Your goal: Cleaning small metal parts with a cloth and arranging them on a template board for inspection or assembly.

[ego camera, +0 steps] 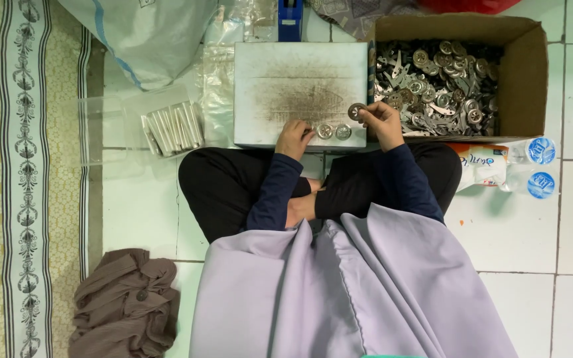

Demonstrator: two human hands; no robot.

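Metal disc (356, 110) pinched in my right hand (381, 121); left hand (294, 137) fingers press the desk (300, 66) beside two laid discs (334, 131); cardboard box (528, 79) at two o'clock remains heaped with parts (439, 83).

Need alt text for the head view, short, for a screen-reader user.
Seen from above, a person sitting cross-legged on a tiled floor holds a round metal disc in the right hand, while the left hand rests on a worn white board beside two more discs. A cardboard box of metal parts stands to the right.
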